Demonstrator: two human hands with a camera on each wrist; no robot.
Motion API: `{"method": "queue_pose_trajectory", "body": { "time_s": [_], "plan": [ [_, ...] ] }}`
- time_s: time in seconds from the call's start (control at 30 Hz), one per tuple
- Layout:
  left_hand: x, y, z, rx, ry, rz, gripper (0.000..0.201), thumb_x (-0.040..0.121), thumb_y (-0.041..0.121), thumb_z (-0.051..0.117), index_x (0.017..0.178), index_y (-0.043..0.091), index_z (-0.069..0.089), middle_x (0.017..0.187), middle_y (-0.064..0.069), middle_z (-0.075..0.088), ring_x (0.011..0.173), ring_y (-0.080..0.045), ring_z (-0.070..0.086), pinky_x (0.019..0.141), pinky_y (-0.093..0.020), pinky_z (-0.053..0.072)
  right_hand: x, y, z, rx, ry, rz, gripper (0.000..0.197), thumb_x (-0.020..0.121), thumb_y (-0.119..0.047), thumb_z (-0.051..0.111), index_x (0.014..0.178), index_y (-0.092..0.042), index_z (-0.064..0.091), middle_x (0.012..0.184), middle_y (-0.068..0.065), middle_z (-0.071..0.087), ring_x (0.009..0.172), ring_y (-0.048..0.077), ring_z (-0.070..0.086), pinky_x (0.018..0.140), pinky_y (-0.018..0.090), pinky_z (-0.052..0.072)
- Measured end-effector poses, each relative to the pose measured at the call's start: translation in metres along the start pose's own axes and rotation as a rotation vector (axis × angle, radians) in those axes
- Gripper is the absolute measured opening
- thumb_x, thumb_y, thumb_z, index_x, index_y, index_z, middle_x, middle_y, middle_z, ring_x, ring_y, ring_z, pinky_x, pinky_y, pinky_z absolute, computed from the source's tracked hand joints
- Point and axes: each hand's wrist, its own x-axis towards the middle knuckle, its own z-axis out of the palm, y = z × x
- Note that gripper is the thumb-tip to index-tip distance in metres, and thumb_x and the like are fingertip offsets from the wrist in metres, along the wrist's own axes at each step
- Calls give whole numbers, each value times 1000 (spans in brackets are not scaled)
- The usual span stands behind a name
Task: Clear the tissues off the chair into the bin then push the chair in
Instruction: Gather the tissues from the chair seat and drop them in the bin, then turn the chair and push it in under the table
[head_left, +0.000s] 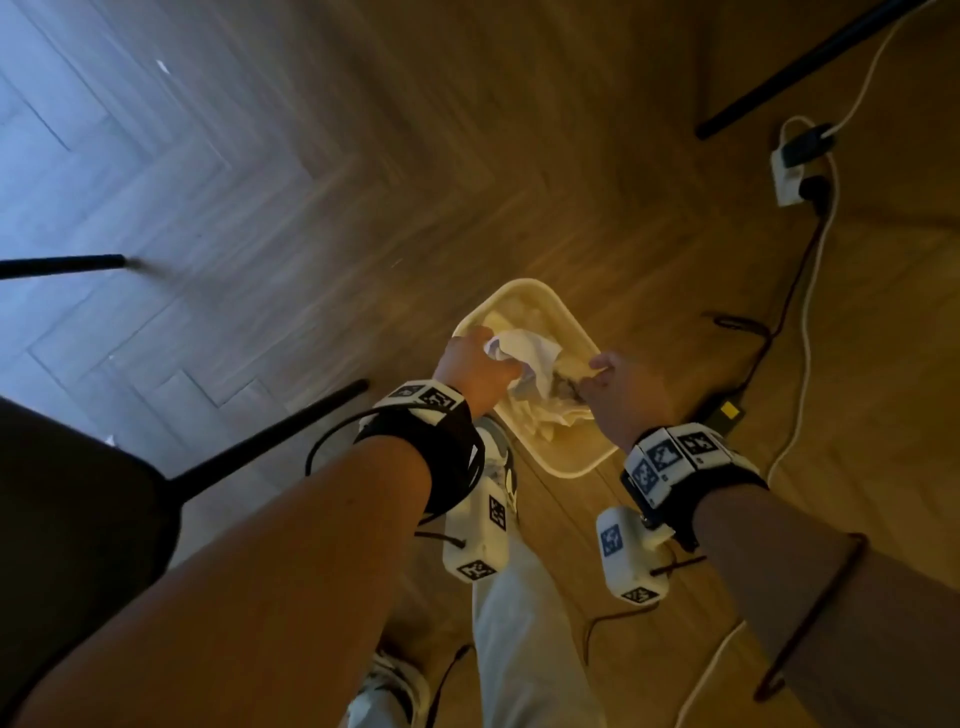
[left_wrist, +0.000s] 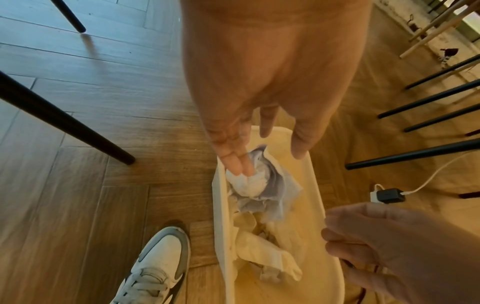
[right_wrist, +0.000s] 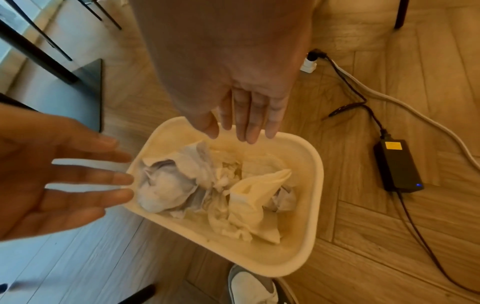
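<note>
Both hands, left hand (right_wrist: 59, 174) and right hand (right_wrist: 233, 86), hang with fingers spread over the cream plastic bin (right_wrist: 309, 242), letting crumpled white tissues (right_wrist: 207, 189) drop inside.

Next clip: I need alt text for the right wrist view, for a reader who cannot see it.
Two open hands hover over a cream bin full of crumpled tissues: the right hand reaches down from the top, the left hand comes in from the left. The bin stands on wood flooring, with a black power adapter and cables beside it.
</note>
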Motion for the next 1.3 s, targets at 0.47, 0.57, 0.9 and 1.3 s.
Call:
{"method": "queue_pose_trajectory", "body": {
  "time_s": [0.47,0.57,0.9,1.3],
  "plan": [
    [-292,-78,-131,-203,372,151,15,92,18,52,94,11,65,89,-9,70,78,-18,64,75,-32,54,-244,-150,4,-242,-323,-542,18,86,-27,60,98,-14,65,93,4,69,88,22,65,84,40,52],
    [-379,-126,-153,-243,499,189,13,93,20,52,95,14,63,90,-7,68,84,-21,65,79,-32,53,-325,-175,30,-386,-383,-679,16,87,-26,60,97,-14,64,88,2,65,88,22,63,80,35,49],
    [-635,-365,-146,-527,945,143,8,93,22,54,94,18,61,83,2,63,79,-9,60,74,-19,47,-585,-179,176,-759,-516,-971,17,90,-26,53,102,-18,62,92,0,64,86,16,60,77,29,47],
    [-780,-634,-74,-716,1074,-239,21,91,13,58,71,15,63,66,-7,69,58,-23,62,58,-30,49,-740,-189,357,-824,-490,-1108,37,85,-32,56,119,-16,54,117,11,62,102,31,60,89,43,51]
  ]
}}
